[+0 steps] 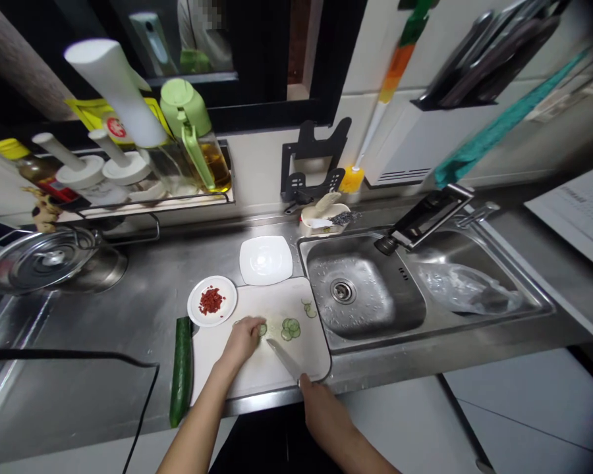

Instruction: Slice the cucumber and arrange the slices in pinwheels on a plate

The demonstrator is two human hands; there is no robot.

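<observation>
My right hand [323, 411] is wrapped round the handle of a kitchen knife [284, 359], whose blade points up and left over the white cutting board [257, 378]. My left hand [244, 339] is closed, its fingers curled down on the board around thin cucumber slices, with one cucumber slice [262, 330] peeking out at the fingertips. A small pile of cucumber slices [290, 328] lies right of the knife tip, and a few more slices [308, 308] sit near the board's right edge. A whole cucumber [181, 372] rests along the left side.
A white plate [192, 306] with chopped red pieces [211, 301] overlaps the board's corner; a white square dish [265, 260] stands behind. To the right is a steel sink [366, 289]. A black cable [148, 382] crosses the left counter. Bottles line a rack [153, 205].
</observation>
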